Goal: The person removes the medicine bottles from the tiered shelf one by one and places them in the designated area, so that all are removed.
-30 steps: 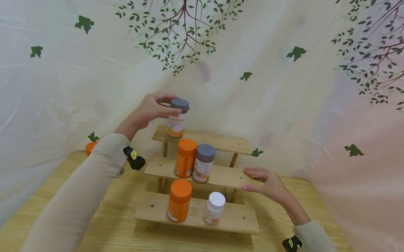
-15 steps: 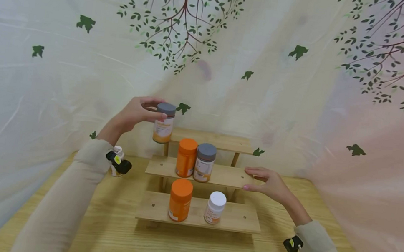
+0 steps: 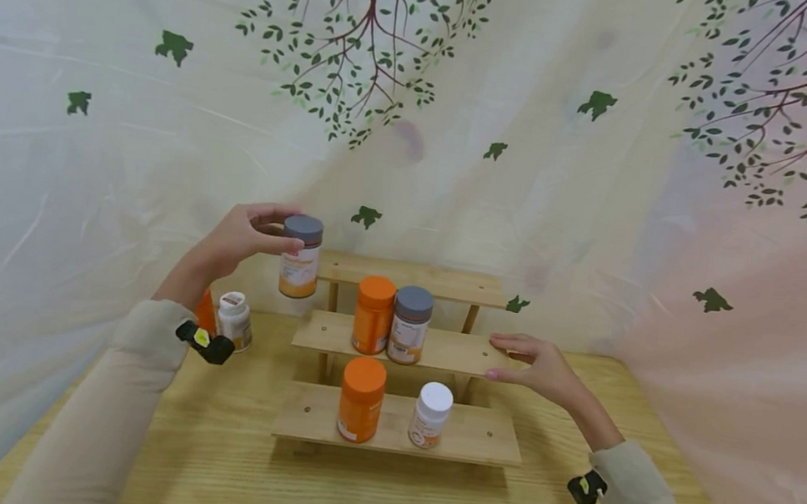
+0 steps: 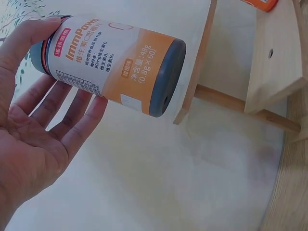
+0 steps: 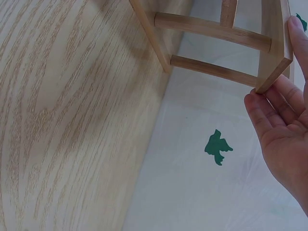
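Note:
My left hand grips a grey-capped vitamin bottle near its cap, thumb on the near side. The bottle is held in the air left of the top tier of a wooden three-tier stand. In the left wrist view, its white and orange label with printed writing faces the camera. My right hand pinches the right end of the middle tier; the right wrist view shows the thumb and fingers on opposite sides of the board. An orange bottle and another grey-capped bottle stand together on that tier.
On the bottom tier are an orange bottle and a small white-capped bottle. Left of the stand, a white bottle stands on the table, beside an orange one partly behind my left wrist. A printed curtain hangs behind.
My left hand has carried the grey-capped bottle left and down, away from over the top tier's left end. The right hand keeps its hold on the middle tier.

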`<move>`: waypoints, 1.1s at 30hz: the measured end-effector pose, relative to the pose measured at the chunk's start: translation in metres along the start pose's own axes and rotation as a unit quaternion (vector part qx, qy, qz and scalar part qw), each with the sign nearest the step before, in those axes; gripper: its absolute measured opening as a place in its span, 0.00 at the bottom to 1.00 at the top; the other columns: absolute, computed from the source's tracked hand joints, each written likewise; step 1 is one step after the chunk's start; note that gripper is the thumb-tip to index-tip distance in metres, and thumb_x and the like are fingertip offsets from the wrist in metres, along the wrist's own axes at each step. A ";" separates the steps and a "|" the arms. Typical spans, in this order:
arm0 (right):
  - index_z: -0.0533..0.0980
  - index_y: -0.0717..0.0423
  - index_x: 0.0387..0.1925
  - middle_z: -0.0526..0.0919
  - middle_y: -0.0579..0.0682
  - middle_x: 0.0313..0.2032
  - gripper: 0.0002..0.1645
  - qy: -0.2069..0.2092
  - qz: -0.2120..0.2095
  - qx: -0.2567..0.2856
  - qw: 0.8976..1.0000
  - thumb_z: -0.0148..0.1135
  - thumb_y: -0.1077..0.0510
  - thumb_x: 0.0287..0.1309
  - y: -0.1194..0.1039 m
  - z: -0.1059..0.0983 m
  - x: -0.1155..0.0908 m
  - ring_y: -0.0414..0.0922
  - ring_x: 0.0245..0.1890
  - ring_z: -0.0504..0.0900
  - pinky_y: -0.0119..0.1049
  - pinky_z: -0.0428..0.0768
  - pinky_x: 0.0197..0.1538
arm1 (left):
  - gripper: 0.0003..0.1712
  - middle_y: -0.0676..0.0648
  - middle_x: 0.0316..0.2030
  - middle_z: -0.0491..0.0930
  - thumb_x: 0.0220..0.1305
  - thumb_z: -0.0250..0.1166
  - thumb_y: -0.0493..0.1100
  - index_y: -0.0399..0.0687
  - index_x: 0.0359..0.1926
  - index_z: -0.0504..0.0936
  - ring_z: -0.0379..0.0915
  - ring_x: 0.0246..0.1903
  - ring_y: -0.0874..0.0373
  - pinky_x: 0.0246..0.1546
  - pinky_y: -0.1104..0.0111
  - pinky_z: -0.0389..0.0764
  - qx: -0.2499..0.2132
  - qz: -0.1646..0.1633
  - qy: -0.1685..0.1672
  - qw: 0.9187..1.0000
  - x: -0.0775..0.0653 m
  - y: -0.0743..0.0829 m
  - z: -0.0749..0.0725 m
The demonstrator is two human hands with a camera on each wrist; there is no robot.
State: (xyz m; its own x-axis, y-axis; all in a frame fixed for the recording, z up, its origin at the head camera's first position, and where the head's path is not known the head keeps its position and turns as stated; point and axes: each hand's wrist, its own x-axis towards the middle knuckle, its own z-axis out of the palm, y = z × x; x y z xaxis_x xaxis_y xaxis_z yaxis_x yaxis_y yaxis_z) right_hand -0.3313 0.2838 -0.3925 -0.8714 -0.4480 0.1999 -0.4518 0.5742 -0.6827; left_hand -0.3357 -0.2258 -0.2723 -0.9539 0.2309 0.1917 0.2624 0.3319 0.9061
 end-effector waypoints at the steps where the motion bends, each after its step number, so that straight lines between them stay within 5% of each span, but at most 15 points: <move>1: 0.76 0.62 0.64 0.77 0.60 0.66 0.38 -0.001 0.000 0.000 1.000 0.77 0.52 0.54 0.000 0.000 0.000 0.61 0.69 0.72 0.56 0.76 0.67 | 0.33 0.57 0.52 0.82 0.64 0.73 0.47 0.46 0.67 0.75 0.78 0.54 0.59 0.69 0.47 0.68 -0.002 0.001 0.001 1.000 -0.003 -0.002 -0.002; 8: 0.76 0.62 0.64 0.77 0.61 0.66 0.38 -0.003 0.000 0.000 1.000 0.77 0.52 0.55 -0.002 -0.001 -0.001 0.62 0.69 0.73 0.58 0.75 0.67 | 0.31 0.60 0.50 0.83 0.65 0.72 0.44 0.48 0.67 0.75 0.81 0.50 0.63 0.69 0.46 0.68 -0.016 0.004 0.006 1.000 -0.019 -0.015 -0.010; 17: 0.76 0.62 0.65 0.76 0.60 0.67 0.38 -0.008 0.002 0.004 1.000 0.77 0.52 0.56 -0.003 -0.001 -0.002 0.62 0.68 0.73 0.61 0.73 0.68 | 0.31 0.61 0.52 0.81 0.67 0.71 0.45 0.47 0.68 0.74 0.80 0.52 0.62 0.53 0.71 0.80 0.009 0.005 -0.002 1.000 -0.035 -0.027 -0.014; 23: 0.76 0.62 0.65 0.77 0.60 0.67 0.38 -0.008 0.002 -0.002 1.000 0.76 0.51 0.56 -0.003 -0.001 -0.001 0.61 0.68 0.73 0.63 0.72 0.67 | 0.32 0.59 0.54 0.80 0.65 0.72 0.47 0.47 0.68 0.74 0.78 0.53 0.61 0.53 0.70 0.80 0.020 -0.008 0.004 1.000 -0.040 -0.038 -0.011; 33: 0.76 0.62 0.65 0.77 0.60 0.66 0.38 -0.005 0.000 0.001 1.000 0.77 0.52 0.56 -0.004 -0.001 -0.002 0.61 0.68 0.73 0.62 0.72 0.67 | 0.35 0.40 0.63 0.76 0.64 0.73 0.49 0.47 0.69 0.73 0.74 0.59 0.49 0.52 0.55 0.79 0.042 -0.026 0.017 0.999 -0.046 -0.058 -0.004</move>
State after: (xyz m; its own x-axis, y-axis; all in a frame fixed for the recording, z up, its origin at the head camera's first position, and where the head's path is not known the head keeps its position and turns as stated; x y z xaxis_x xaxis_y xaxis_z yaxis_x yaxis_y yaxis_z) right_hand -0.3281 0.2826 -0.3896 -0.8692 -0.4551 0.1933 -0.4520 0.5732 -0.6835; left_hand -0.3076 -0.2589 -0.3318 -0.9708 0.1799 0.1589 0.2217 0.4182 0.8809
